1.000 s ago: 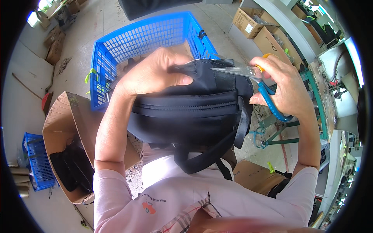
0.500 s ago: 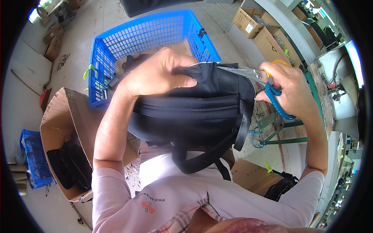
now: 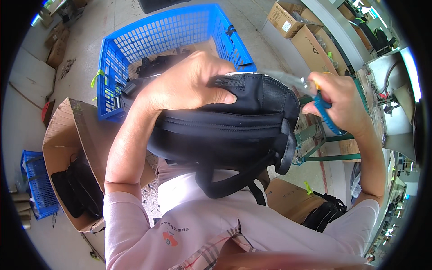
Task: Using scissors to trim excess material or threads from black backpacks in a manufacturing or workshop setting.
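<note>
A black backpack [image 3: 225, 121] rests across my lap, its zipped pocket and straps facing me. My left hand [image 3: 193, 85] grips its upper edge, thumb in front and fingers behind, where they are hidden. In my right hand [image 3: 339, 101] is a pair of scissors [image 3: 325, 110] with blue and yellow handles. Its blades point left toward the bag's top right corner and are blurred by motion. A small gap shows between the scissors' handles and the bag. The black strap [image 3: 234, 186] loops down from the bag's right side onto my shirt.
Beyond the bag stands a blue plastic basket [image 3: 105, 67] with black items inside. At the left is an open cardboard box [image 3: 60, 121] holding black bags, beside a smaller blue crate [image 3: 38, 184]. Another carton [image 3: 288, 198] lies at the lower right. More cartons [image 3: 310, 47] line the far right.
The scissors have drawn back a little from the bag's top edge, their blades now blurred. The bag's top right corner looks rounder and smoother. My left hand keeps its grip.
</note>
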Available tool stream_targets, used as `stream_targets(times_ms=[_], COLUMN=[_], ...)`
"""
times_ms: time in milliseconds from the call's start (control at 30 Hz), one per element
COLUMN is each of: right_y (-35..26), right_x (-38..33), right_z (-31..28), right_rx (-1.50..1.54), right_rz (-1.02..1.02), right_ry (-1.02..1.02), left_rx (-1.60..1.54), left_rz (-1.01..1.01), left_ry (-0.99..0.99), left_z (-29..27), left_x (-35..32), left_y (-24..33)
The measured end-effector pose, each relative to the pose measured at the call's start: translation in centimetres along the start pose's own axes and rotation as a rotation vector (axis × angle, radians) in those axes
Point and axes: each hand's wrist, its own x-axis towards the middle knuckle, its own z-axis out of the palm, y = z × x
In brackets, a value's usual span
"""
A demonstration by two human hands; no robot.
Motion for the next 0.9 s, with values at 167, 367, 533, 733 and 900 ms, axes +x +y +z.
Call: stream_targets(times_ms=[167, 367, 533, 733, 900], right_y=[-0.7, -1.4, 0.0, 0.2, 0.7], right_x=[2.0, 1.8, -0.9, -2.5, -2.8], right_z=[2.8, 4.8, 7.8, 7.5, 5.7], right_rx=[0.641, 0.676, 0.720, 0.653, 0.380], right_rz=[0.109, 0.365, 0.404, 0.368, 0.194], right_ry=[0.144, -0.043, 0.096, 0.030, -0.004], left_rx=[0.134, 0.483, 0.283, -0.089, 0.121], left_rz=[0.016, -0.196, -0.444, -0.359, -0.209], left_ry=[-0.022, -0.019, 0.222, 0.618, 0.583], left_z=[1.4, -2.0, -4.5, -1.4, -2.2], left_x=[1.2, -2.4, -8.9, -10.2, -9.6], left_y=[0.2, 0.5, -3.3, -6.7, -5.3])
